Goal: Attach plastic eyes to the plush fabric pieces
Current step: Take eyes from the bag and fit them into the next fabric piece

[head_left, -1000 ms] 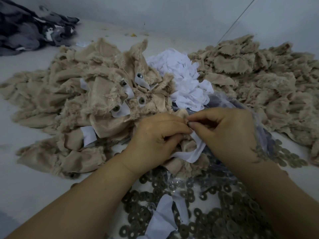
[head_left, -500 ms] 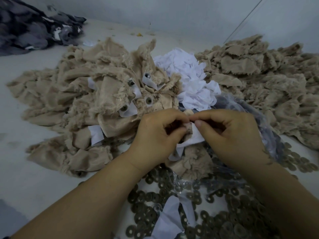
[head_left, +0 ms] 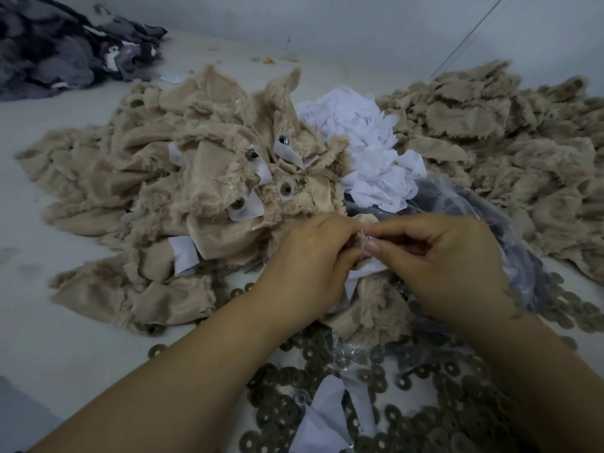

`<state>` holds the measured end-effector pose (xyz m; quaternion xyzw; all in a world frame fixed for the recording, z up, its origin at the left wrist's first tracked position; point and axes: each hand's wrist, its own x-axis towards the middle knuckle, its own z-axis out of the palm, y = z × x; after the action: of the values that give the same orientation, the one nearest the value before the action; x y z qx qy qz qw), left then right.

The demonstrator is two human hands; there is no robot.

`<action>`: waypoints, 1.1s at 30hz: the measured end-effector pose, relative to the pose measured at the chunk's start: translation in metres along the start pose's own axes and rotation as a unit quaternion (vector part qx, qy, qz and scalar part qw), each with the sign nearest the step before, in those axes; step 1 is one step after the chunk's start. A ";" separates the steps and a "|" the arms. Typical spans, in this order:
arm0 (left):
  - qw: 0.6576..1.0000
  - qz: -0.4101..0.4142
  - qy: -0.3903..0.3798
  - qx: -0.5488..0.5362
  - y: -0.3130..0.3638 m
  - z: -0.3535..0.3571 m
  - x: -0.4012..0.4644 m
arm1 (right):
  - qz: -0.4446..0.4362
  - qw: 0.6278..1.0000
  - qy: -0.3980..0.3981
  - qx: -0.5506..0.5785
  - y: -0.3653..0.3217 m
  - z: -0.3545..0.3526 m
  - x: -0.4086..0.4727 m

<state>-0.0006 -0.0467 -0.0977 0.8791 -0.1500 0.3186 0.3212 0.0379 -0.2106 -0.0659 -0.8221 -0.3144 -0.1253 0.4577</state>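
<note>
A beige plush piece [head_left: 369,308] with a white backing patch [head_left: 351,282] hangs between my hands at the centre. My left hand [head_left: 310,259] grips its upper edge with curled fingers. My right hand [head_left: 434,256] pinches the same spot from the right, thumb and forefinger pressed together; what lies between the fingertips is hidden. Behind my hands lies a heap of beige plush pieces [head_left: 183,178], some showing fitted eye backs [head_left: 286,188] and white patches.
Several dark ring washers [head_left: 408,416] cover the table in front of me, partly on a clear plastic bag [head_left: 510,243]. A white patch pile [head_left: 369,148] sits at centre back, another beige plush heap [head_left: 510,138] at the right, grey fabric [head_left: 55,57] at the far left.
Both hands have stayed together on the plush piece, working its top edge; the white patch has been drawn in under my fingers. The view has shifted slightly.
</note>
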 end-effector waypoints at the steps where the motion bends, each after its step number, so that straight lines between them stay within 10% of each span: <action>1: 1.000 0.004 0.003 0.004 0.000 0.000 0.000 | -0.001 1.000 0.002 0.001 -0.001 0.001 0.000; 12: 1.000 -0.007 0.014 -0.008 0.000 0.001 0.004 | -0.019 0.999 0.029 -0.013 -0.003 0.004 -0.003; 18: 0.997 -0.044 0.067 -0.010 -0.004 -0.005 0.008 | 0.118 0.989 0.084 0.011 -0.009 -0.002 0.002; 22: 0.995 -0.048 0.078 -0.027 -0.002 -0.006 0.007 | 0.183 0.981 -0.017 0.059 -0.013 0.001 0.000; 33: 0.952 -0.166 0.079 -0.243 0.003 -0.003 0.006 | 0.396 0.789 -0.113 0.457 -0.013 0.009 0.001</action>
<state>0.0012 -0.0470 -0.0911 0.7589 -0.0492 0.2831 0.5844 0.0293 -0.1981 -0.0613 -0.5780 -0.0313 0.3187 0.7506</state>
